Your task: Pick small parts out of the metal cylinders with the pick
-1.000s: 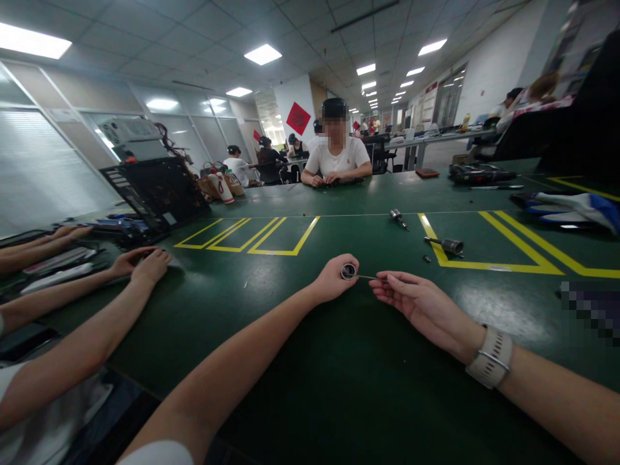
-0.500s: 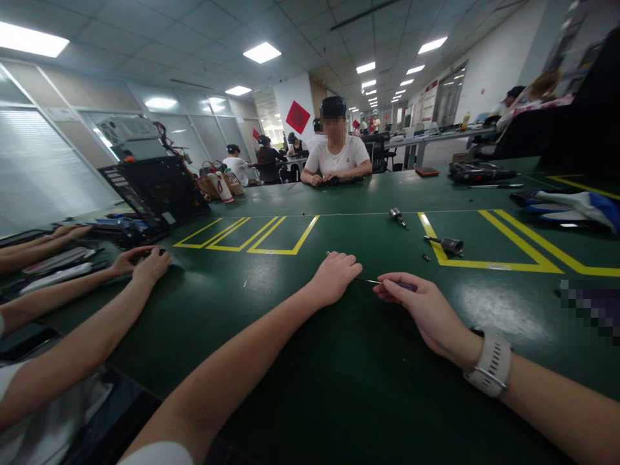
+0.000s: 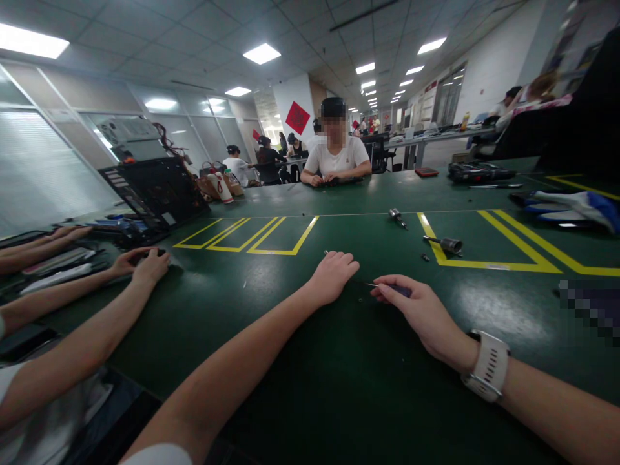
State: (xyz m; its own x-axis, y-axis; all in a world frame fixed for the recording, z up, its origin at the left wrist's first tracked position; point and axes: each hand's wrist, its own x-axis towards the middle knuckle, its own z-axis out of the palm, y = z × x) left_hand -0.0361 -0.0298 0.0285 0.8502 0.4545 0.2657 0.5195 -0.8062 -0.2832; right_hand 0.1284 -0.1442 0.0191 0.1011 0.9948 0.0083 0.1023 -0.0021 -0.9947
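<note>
My right hand (image 3: 411, 303), with a pale watch strap on its wrist, is closed on a screwdriver (image 3: 401, 290). The dark handle lies in the fingers, and the thin metal shaft points left toward my left hand (image 3: 334, 278). That left hand is curled shut near the table surface, its back to me. A small metallic end (image 3: 326, 252) sticks out past its knuckles; the rest of that piece is hidden. Between and below the hands a tiny ring-shaped piece (image 3: 360, 299) lies on the green table (image 3: 310, 374).
Beyond my hands lie a metal fitting (image 3: 397, 216), a cylindrical metal part (image 3: 450, 245) and a small dark piece (image 3: 425, 257). Gloves (image 3: 576, 206) rest at the right. A co-worker's hands (image 3: 150, 265) work at the left; another person (image 3: 335, 152) sits opposite.
My right hand has shifted slightly left and down with the screwdriver. The left hand has moved a little left. A tiny ring-shaped piece now shows on the table below them.
</note>
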